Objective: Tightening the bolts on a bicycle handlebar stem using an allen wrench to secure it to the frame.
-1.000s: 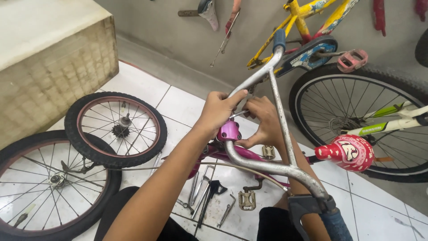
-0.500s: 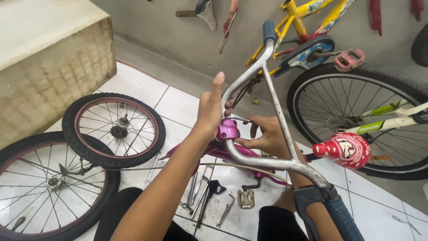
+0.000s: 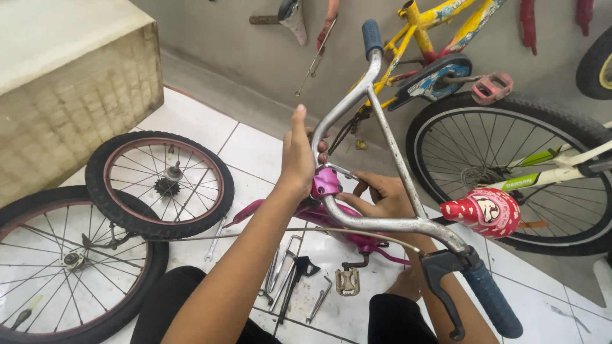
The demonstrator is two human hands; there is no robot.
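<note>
A blue rubber grip [image 3: 491,299] and black brake lever [image 3: 440,280] are seen nearest, on a bare silver steel handlebar [image 3: 382,220]. The left hand [image 3: 296,156] is wrapped around its upright bend above the pink stem clamp [image 3: 326,183]. The right hand [image 3: 382,194], fingers curled, is pressed beside the clamp; the bar is best steadied while the clamp is worked. Whether anything is pinched cannot be told. Small tools [image 3: 290,274] lie on the white tiled floor [image 3: 255,153].

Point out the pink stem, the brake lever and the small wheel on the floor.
Pink stem [image 3: 326,182], head view, on its pink front face.
Brake lever [image 3: 446,299], head view, on the black blade below the blue grip.
Small wheel [image 3: 95,185], head view, on the tyre's left side.
</note>
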